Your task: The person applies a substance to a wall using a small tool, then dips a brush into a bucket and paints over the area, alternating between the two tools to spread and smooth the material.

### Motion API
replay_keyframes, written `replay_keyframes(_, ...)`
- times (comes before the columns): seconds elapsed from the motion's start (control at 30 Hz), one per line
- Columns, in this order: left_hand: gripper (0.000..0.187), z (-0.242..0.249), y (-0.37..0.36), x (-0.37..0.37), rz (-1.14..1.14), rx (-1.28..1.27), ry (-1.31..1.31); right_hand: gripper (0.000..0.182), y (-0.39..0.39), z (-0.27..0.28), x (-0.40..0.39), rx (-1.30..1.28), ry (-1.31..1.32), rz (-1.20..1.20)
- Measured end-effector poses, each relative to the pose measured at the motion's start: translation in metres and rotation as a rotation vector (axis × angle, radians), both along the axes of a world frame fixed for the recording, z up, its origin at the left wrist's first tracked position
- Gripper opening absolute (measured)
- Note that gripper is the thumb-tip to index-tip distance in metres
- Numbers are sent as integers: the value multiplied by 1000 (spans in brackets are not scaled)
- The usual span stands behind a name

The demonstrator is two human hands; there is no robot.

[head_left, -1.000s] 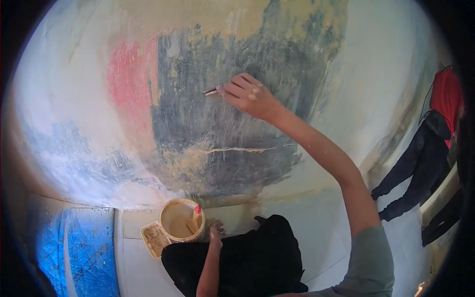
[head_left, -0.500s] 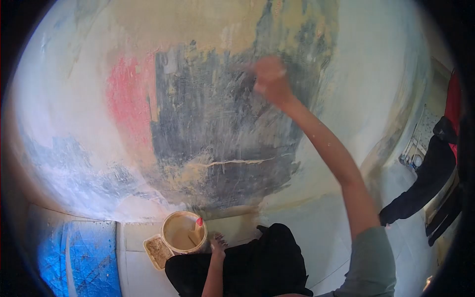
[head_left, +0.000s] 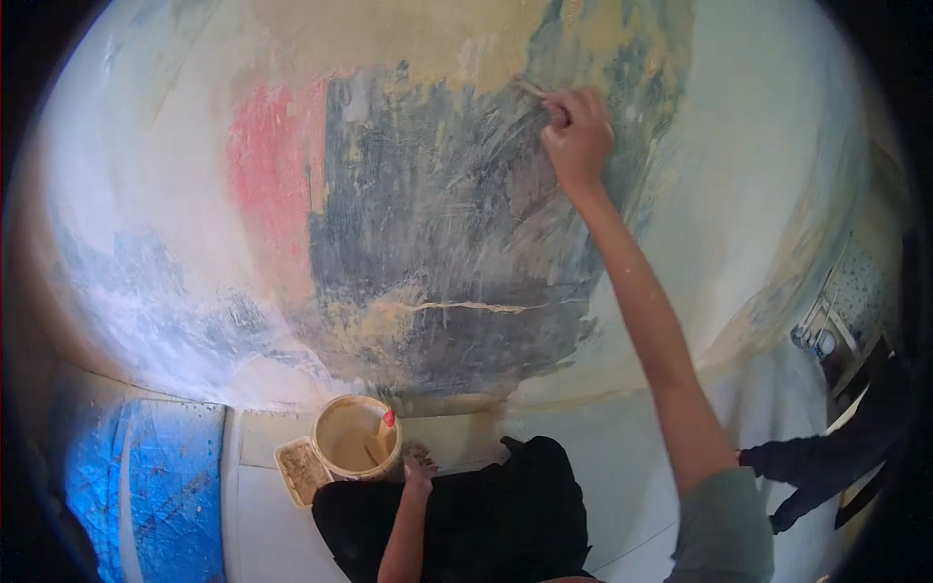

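Observation:
My right hand (head_left: 577,136) is raised against the wall (head_left: 447,194), closed round a thin tool (head_left: 531,88) whose tip touches the upper part of the dark grey patch. Low in the view, my left hand (head_left: 419,468) hangs by my knee, beside a round bucket (head_left: 335,466) of pale material; its fingers look apart and nothing shows in them. A red-tipped handle (head_left: 389,418) leans inside the bucket. Against the bucket's left side is a small rectangular tub (head_left: 283,451) with brownish stuff in it.
Blue sheeting (head_left: 175,486) lies on the floor at lower left. Another person's dark-clothed legs (head_left: 826,462) are at the right, near a speckled panel (head_left: 855,282) and some small items. A pink patch (head_left: 267,165) marks the wall.
My right hand has moved up and right, and the tool in it now shows clearly. My left hand stays by the bucket. The other person's legs have shifted, and the view has tilted slightly.

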State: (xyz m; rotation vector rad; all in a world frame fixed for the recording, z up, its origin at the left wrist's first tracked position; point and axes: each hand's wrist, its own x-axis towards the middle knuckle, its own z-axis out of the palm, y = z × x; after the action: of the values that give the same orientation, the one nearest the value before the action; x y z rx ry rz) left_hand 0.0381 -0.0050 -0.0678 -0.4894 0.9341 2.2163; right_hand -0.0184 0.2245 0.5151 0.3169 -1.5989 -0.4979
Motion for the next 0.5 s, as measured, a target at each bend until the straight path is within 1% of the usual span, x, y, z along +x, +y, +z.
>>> replay_keyframes(0.03,38,-5,1,-1,-16,-44,17,30,5,-5,-1,-225,233,-86)
replay_keyframes(0.07,37,-5,-2,-5,-29,-93,45,30,-2,-14,2,-227,234,-84)
replay_keyframes(0.1,37,-5,-6,-7,-21,-99,50,31,-11,-30,3,88,-120,6)
replay_keyframes(0.13,39,0,-7,-6,-15,-104,21,31,-21,-36,4,413,-470,99)
replay_keyframes(0.17,41,4,-5,-5,-14,-106,-12,31,-23,-27,7,416,-465,103)
replay_keyframes(0.23,41,-5,-6,-6,-9,-86,32,25,-21,-8,22,67,-154,-99)
replay_keyframes(0.27,41,-9,-1,-4,1,-56,74,25,-20,-9,19,80,-161,-99)
replay_keyframes(0.33,38,-9,6,-1,-6,-60,39,25,-18,-31,8,-295,170,-91)
replay_keyframes(0.4,36,-7,-8,-7,-11,-97,35,28,-24,-80,-12,-12,-164,102)
replay_keyframes(0.47,38,-6,-6,-6,-14,-30,32,31,-35,-107,-10,309,-303,107)
replay_keyframes(0.5,39,-7,-7,-4,16,-27,47,31,-32,-110,-1,296,-299,103)
